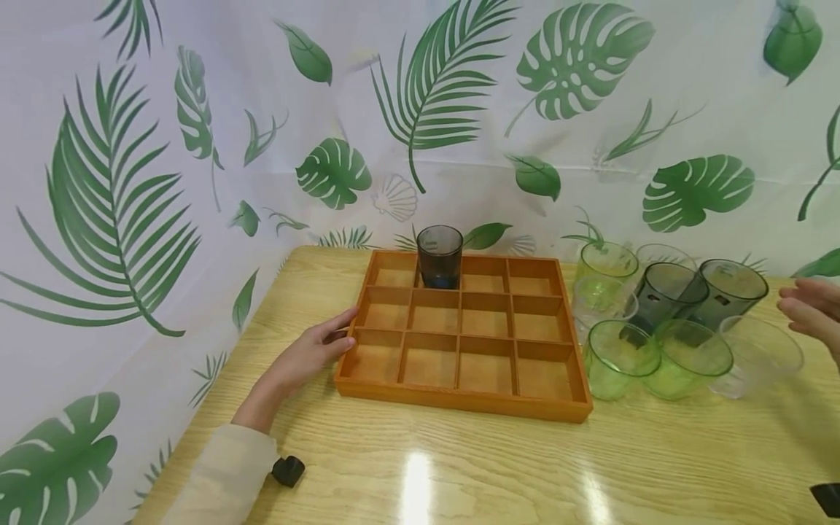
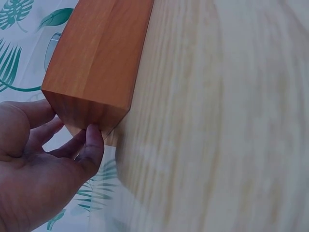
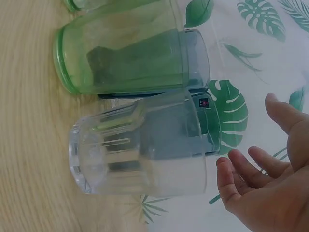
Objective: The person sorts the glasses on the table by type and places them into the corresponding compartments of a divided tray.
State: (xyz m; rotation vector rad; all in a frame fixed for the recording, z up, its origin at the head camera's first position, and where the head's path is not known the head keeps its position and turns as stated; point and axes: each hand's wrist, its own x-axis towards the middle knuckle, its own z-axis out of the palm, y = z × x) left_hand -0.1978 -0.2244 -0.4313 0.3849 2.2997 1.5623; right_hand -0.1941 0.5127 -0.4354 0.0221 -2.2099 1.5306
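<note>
A wooden tray (image 1: 459, 399) divided into several square compartments lies on the table. My left hand (image 1: 308, 354) holds its left side, with thumb and bent fingers against the outer wall in the left wrist view. One dark grey-blue glass (image 1: 440, 255) stands upright in the tray's back row, second compartment from the left. At the far right, my right hand (image 1: 814, 310) hovers with loosely spread fingers and nothing in them. Closest to it is a clear glass (image 3: 169, 174) with a faceted lower part; the right wrist view shows the fingertips near its rim.
Right of the tray, several glasses stand close together: green glasses (image 1: 622, 361) in front, dark glasses (image 1: 728, 292) behind, and a yellow-green glass (image 1: 607, 266) at the back. A leaf-print white cloth (image 1: 262, 175) rises behind and left of the wood-grain table (image 1: 499, 467).
</note>
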